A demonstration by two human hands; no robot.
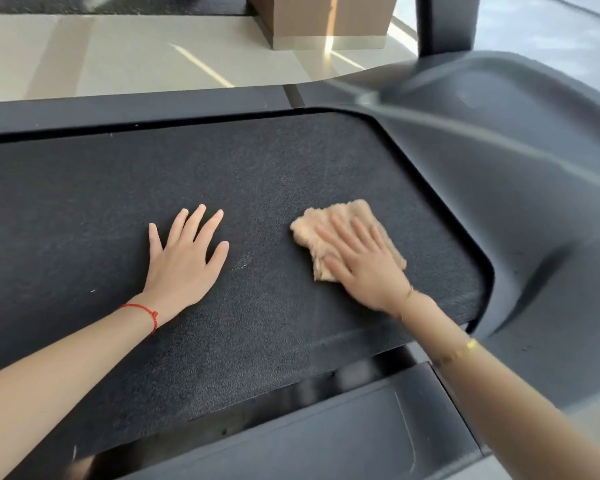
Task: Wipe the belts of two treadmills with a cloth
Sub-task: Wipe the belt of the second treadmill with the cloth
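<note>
Head view: both hands flat, left hand [184, 258] on belt [84, 220], right hand [359, 263] pressing cloth [340, 216].

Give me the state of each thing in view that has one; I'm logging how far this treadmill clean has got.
Left hand: flat on the belt, fingers spread, holding nothing.
Right hand: flat on the cloth, fingers straight, pressing it down.
Cloth: crumpled, lying on the belt under the right hand.
Belt: dry-looking, faint scuff marks between the hands.
Red string bracelet: on the left wrist.
Cardboard box: standing on the floor beyond the treadmill.
</note>
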